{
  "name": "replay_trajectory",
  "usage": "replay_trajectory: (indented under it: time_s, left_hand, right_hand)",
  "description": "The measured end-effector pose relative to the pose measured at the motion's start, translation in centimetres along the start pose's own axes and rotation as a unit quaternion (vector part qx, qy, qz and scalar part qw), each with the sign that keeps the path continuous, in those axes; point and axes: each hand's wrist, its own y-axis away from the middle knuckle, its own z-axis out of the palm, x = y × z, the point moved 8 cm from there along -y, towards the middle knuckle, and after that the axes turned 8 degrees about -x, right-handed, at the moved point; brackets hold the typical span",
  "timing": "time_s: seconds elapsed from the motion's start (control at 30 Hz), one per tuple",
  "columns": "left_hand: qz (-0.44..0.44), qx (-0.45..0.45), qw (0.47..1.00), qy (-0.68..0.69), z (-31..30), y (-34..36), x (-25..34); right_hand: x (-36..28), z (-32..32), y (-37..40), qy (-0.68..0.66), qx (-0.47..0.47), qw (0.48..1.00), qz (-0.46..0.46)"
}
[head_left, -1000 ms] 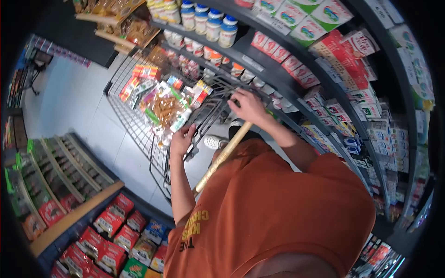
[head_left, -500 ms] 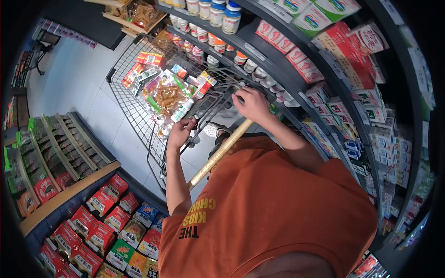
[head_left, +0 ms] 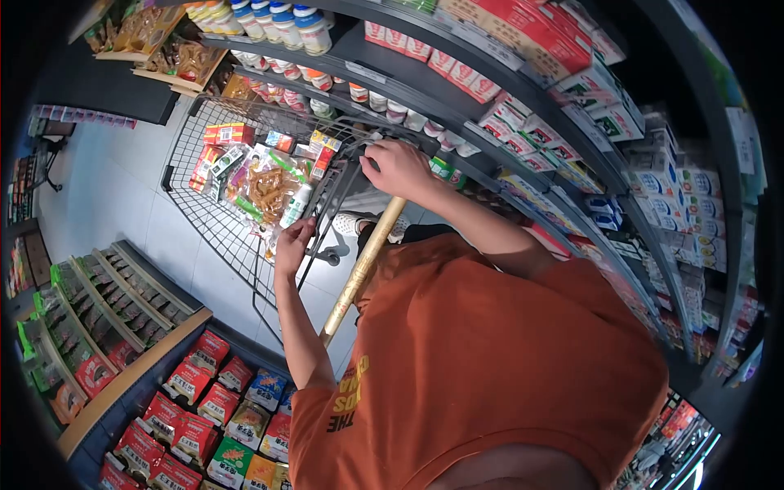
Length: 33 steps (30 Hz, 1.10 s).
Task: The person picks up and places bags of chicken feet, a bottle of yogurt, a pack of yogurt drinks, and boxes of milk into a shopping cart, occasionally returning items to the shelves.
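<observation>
A wire shopping cart (head_left: 216, 233) stands ahead of me, with goods heaped in it. Among them are a clear bag of brown food (head_left: 269, 192), a white bottle (head_left: 296, 206) and several red and orange boxes (head_left: 229, 133). Just behind the bottle, at the cart's near end, is my left hand (head_left: 292, 245); its thumb and fingers are pressed together, and what they may hold is hidden. My right hand (head_left: 400, 169) is over the cart's near right corner with its fingers curled in and nothing showing in them. Its wrist lies over the end of a gold-coloured bar (head_left: 359, 273) that crosses in front of my body.
Shelves (head_left: 359, 73) of tubs and cartons curve along the right side. Red packets (head_left: 192, 380) fill a display at the lower left, beside a slanted rack (head_left: 122, 298) of packaged goods. Pale floor tiles (head_left: 151, 167) run along the cart's left side. A white shoe (head_left: 349, 222) shows below.
The cart and both hands have shifted to the left and slightly down in view. Shelf goods on the right have slid leftward. Both hands keep nearly the same pose.
</observation>
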Motion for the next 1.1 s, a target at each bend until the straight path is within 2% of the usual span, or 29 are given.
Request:
replay_trajectory:
  time_s: [0.13, 0.17, 0.27, 0.33, 0.4, 0.47, 0.63, 0.83, 0.93, 1.0, 1.1]
  left_hand:
    - [0.012, -0.02, 0.999, 0.039, 1.7, 0.3, -1.4]
    - [-0.011, -0.016, 1.0, 0.012, 2.2, 0.7, -0.9]
    - [-0.007, -0.01, 0.999, -0.044, 3.8, 1.6, 0.8]
    - [-0.022, 0.005, 0.997, -0.067, 4.3, 1.6, -0.7]
    - [-0.032, 0.02, 0.994, -0.103, 5.2, 2.6, 0.8]
    - [-0.026, -0.004, 0.99, -0.138, 5.8, 2.3, -0.4]
    - [-0.011, 0.02, 0.983, -0.184, 7.6, 4.0, 0.7]
    - [0.013, 0.034, 0.983, -0.179, 9.5, 5.8, 0.6]
    - [-0.008, -0.017, 0.976, -0.216, 11.0, 6.3, -0.4]
    - [0.005, -0.012, 0.983, -0.181, 11.7, 6.9, -1.0]
    - [0.03, 0.006, 0.986, -0.163, 12.5, 8.2, -1.2]
  right_hand:
    - [0.8, -1.1, 1.9, -0.001, 0.01, 1.0, 0.016]
    - [1.3, -1.0, 2.4, 0.002, 0.006, 1.0, 0.019]
    - [2.1, -0.9, 3.6, -0.006, 0.021, 1.0, 0.01]
    - [3.0, -0.9, 4.6, -0.005, 0.017, 0.999, 0.034]
    - [2.6, -2.0, 5.3, 0.014, 0.015, 0.998, 0.06]
    - [2.9, -2.4, 6.3, 0.022, 0.027, 0.997, 0.068]
    - [3.4, -2.9, 8.4, 0.056, 0.006, 0.995, 0.079]
    - [3.6, -3.4, 11.3, 0.07, -0.01, 0.99, 0.121]
    - [3.3, -3.7, 13.3, 0.066, 0.008, 0.989, 0.132]
    - [3.9, -3.9, 14.6, 0.07, 0.008, 0.987, 0.144]
    - [3.4, -4.2, 16.4, 0.062, 0.033, 0.991, 0.113]
